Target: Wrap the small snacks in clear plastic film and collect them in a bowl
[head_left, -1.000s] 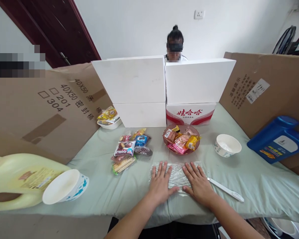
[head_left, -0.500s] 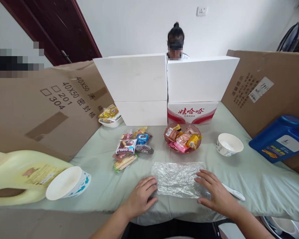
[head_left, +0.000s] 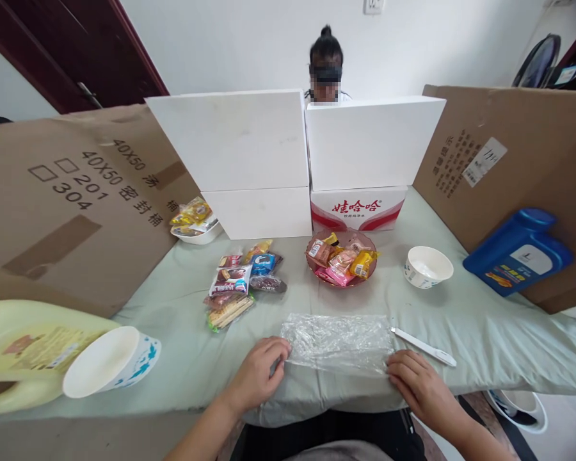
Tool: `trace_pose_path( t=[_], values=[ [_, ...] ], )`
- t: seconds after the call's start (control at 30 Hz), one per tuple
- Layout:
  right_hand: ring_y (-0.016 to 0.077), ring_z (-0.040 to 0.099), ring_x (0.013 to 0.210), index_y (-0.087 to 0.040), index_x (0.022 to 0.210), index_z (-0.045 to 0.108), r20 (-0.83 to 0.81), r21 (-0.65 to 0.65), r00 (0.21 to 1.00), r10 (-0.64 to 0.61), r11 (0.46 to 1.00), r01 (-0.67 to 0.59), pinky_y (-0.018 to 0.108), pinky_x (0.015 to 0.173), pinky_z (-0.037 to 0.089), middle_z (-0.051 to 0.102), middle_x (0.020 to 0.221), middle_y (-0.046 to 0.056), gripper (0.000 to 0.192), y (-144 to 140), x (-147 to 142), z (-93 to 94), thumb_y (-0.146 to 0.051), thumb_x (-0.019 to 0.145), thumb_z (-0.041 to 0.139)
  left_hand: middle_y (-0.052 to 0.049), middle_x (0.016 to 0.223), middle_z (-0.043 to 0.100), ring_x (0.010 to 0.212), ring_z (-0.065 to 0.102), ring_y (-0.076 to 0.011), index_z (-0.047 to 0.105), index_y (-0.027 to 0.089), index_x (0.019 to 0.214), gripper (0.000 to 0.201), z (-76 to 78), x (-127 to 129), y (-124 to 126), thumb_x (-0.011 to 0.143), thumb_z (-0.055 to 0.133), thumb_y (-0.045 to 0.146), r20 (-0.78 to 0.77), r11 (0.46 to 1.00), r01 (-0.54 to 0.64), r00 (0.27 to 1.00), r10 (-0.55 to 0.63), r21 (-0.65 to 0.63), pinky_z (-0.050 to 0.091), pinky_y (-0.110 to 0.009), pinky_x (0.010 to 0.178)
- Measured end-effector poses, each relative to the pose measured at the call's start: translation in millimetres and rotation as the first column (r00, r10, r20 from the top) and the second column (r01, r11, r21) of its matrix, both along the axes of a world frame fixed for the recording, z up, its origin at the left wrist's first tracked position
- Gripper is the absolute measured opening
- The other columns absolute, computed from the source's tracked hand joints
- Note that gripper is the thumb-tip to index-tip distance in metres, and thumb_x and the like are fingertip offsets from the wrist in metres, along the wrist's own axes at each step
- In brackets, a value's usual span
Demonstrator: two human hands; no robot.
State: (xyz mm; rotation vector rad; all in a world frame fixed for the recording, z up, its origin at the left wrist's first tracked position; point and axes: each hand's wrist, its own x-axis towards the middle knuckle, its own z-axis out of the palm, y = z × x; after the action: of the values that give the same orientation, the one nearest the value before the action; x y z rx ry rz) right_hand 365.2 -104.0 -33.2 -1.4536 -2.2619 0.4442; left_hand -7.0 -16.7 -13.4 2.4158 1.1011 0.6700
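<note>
A clear, crinkled plastic bag point(head_left: 338, 342) lies flat on the cloth in front of me, its lower edge stretched between my hands. My left hand point(head_left: 263, 372) pinches the bag's lower left corner, thumb against the fingers. At the lower right corner, my right hand point(head_left: 423, 390) has its fingers together on the plastic; its thumb is hidden. Just beyond that hand rests a slim white utility knife point(head_left: 423, 346), lying at a slant. Farther back are a pile of wrapped snacks point(head_left: 230, 280) and a pinkish glass bowl point(head_left: 343, 282) holding several more.
Paper bowls stand at right point(head_left: 428, 267) and, tipped, at left point(head_left: 134, 365) by a yellow jug point(head_left: 33, 358). A blue bottle point(head_left: 518, 253) leans on the right cardboard point(head_left: 509, 153). White boxes point(head_left: 235, 141) block the back; a person point(head_left: 326, 48) sits behind them.
The view has shifted. My right hand has moved from the bag's right side to its lower corner, uncovering the utility knife. My left thumb has closed in, and the bag lies straighter.
</note>
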Motion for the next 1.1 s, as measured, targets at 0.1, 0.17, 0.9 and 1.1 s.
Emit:
trace_pose_path(
  t=[0.1, 0.17, 0.9, 1.1],
  values=[
    [0.0195, 0.064, 0.096, -0.024, 0.097, 0.061, -0.088, -0.03, 0.988, -0.127, 0.992, 0.125, 0.034, 0.086, 0.051, 0.068, 0.099, 0.006, 0.026, 12, -1, 1.6, -0.032, 0.098, 0.037, -0.002, 0.082, 0.066, 0.075, 0.063, -0.0168, 0.055, 0.021, 0.083, 0.014, 0.1, 4, 10, 0.085, 0.041, 0.019, 0.003, 0.983, -0.141, 0.99, 0.142, -0.114, 0.052, -0.029, 0.071],
    [0.0193, 0.066, 0.088, -0.023, 0.096, 0.06, -0.1, -0.052, 0.959, -0.263, 0.964, 0.259, 0.033, 0.08, 0.052, 0.069, 0.095, 0.006, 0.029, 25, -2, -0.8, -0.036, 0.098, 0.034, -0.001, 0.081, 0.067, 0.072, 0.064, -0.0161, 0.057, 0.021, 0.09, 0.014, -2.4, 9, 20, 0.087, 0.043, 0.023, -0.017, 0.964, -0.222, 0.975, 0.222, -0.148, 0.052, -0.028, 0.069],
    [0.0312, 0.041, 0.13, -0.02, 0.127, 0.058, 0.252, 0.311, 0.928, -0.276, 0.931, 0.192, 0.05, 0.11, 0.023, 0.056, 0.133, 0.012, 0.042, 64, -57, -0.6, -0.043, 0.096, 0.041, -0.011, 0.129, 0.058, 0.125, 0.048, -0.0291, 0.057, 0.018, 0.125, 0.034, -2.3, 77, 17, 0.094, 0.042, 0.021, -0.209, 0.946, -0.177, 0.949, 0.238, 0.27, 0.038, -0.047, 0.104],
    [0.0359, 0.017, 0.144, -0.017, 0.15, 0.03, 0.357, 0.077, 0.93, -0.083, 0.995, 0.059, 0.058, 0.113, 0.013, 0.027, 0.156, 0.013, 0.083, 65, -73, -28.1, -0.07, 0.087, 0.038, -0.011, 0.157, 0.025, 0.145, 0.017, -0.0353, 0.029, 0.023, 0.15, 0.068, -40.0, 86, 0, 0.092, 0.049, 0.053, -0.4, 0.994, -0.066, 0.912, 0.097, 0.09, 0.018, -0.06, 0.113]
  ],
)
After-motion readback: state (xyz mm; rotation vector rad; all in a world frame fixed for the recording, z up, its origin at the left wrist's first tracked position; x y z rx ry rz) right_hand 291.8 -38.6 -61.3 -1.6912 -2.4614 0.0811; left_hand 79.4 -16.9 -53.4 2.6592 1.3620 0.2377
